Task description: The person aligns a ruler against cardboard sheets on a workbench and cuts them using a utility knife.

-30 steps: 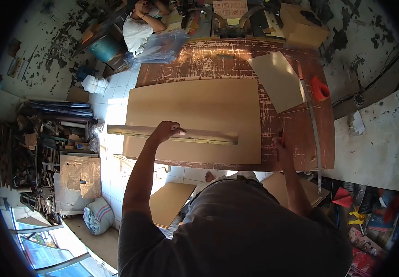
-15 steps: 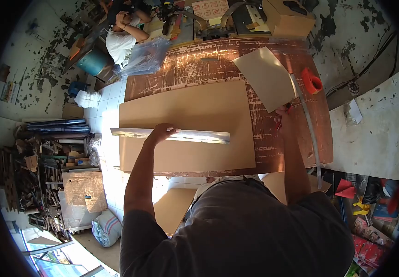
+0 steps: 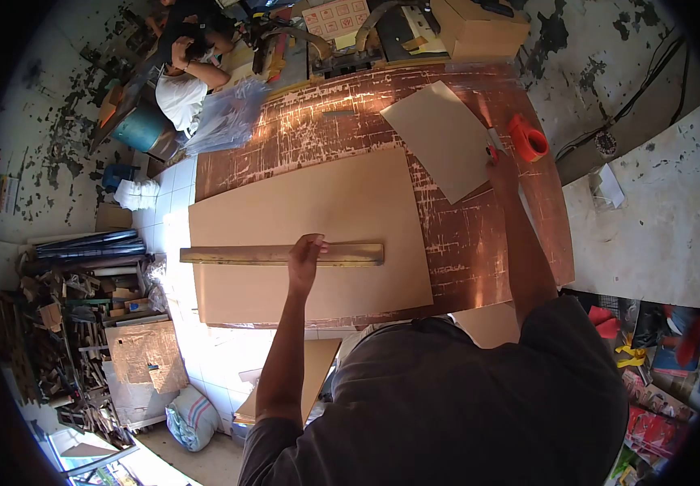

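Observation:
A long metal straightedge [image 3: 261,254] lies across a large brown cardboard sheet [image 3: 325,198]. My left hand [image 3: 308,249] is closed on it, to the right of its middle, with the thumb and fingers pinching the strip. Farther off to the right, my right hand [image 3: 502,168] is closed around a small red-handled tool [image 3: 491,152], whose kind I cannot make out. That hand is at the right edge of a smaller cardboard sheet [image 3: 439,138]. A roll of red tape [image 3: 534,144] sits just beyond it.
The worn brown tabletop [image 3: 463,267] carries both sheets. Clear plastic sheets [image 3: 228,117] hang at the far left corner, beside another person [image 3: 181,97]. A cardboard box [image 3: 479,32] stands at the back. Scrap wood [image 3: 66,324] is piled on the left.
My right hand has moved away from me with the red-handled tool, up along the smaller sheet's right edge. The straightedge is now nearer my side of the large sheet, still in my left hand.

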`<control>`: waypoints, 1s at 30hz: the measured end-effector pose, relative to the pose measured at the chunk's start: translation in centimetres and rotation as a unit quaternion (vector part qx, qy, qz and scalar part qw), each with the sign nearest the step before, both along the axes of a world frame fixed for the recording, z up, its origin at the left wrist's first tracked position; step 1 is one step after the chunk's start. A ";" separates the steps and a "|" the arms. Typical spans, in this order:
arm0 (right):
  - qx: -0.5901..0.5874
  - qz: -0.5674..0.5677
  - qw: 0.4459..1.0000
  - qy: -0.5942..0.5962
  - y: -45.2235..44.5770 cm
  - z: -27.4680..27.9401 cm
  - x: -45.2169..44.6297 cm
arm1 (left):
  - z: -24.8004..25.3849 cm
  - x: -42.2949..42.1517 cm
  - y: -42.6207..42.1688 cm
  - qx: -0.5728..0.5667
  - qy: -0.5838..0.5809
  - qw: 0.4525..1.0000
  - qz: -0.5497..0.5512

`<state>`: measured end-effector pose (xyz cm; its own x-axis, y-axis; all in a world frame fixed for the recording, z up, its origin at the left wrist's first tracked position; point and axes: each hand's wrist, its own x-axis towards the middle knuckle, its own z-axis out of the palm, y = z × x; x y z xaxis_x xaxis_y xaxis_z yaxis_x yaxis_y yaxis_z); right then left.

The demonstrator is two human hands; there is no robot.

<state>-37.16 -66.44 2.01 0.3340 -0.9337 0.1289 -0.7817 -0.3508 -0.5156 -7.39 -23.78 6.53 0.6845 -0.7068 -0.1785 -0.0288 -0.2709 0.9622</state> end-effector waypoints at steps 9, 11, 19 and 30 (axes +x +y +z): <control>0.001 -0.115 0.992 -0.052 5.9 0.8 -6.7 | -0.1 -9.8 -10.6 0.011 0.289 0.947 -0.138; 0.044 -0.126 0.989 -0.068 7.8 1.8 -8.4 | 0.8 -11.2 -13.2 0.011 0.382 0.919 -0.098; -0.027 -0.081 0.984 -0.154 7.2 -1.6 -13.4 | -3.9 -15.8 -23.0 -0.019 0.449 0.892 -0.053; 0.029 -0.119 0.978 -0.168 6.8 -1.6 -13.0 | -3.6 -18.9 -28.7 0.050 0.410 0.905 0.106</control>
